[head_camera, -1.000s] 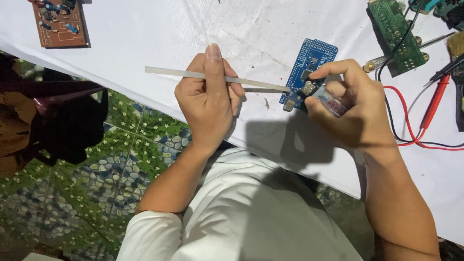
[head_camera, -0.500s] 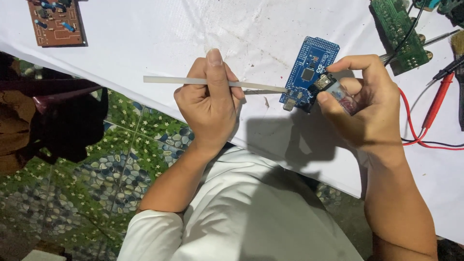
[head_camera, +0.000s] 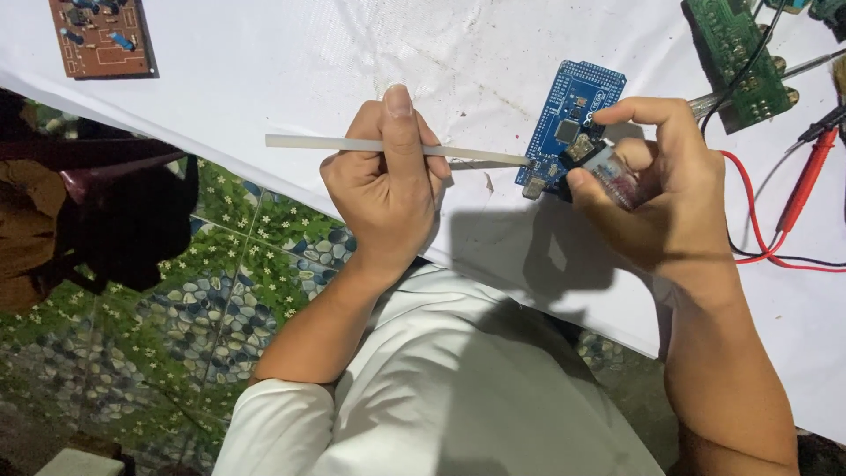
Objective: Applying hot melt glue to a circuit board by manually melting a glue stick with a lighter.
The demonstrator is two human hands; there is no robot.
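My left hand (head_camera: 388, 189) is closed around a long pale stick (head_camera: 313, 143) held level, its thin tip touching the lower edge of a blue circuit board (head_camera: 573, 110). The board lies on the white table cover (head_camera: 291, 62). My right hand (head_camera: 656, 198) grips a small clear object with a dark end (head_camera: 608, 172) pressed against the board's lower right corner. The thumb and forefinger of that hand curl around the board's edge.
A brown circuit board (head_camera: 99, 37) lies at the far left of the table. A green circuit board (head_camera: 736, 53) sits at the far right, with a red probe (head_camera: 806, 181) and red and black leads beside it. Patterned green floor tiles (head_camera: 203, 291) show below the table edge.
The blue board and my right hand have shifted slightly up and left toward the stick's tip. The stick's tip now touches the board's lower edge.
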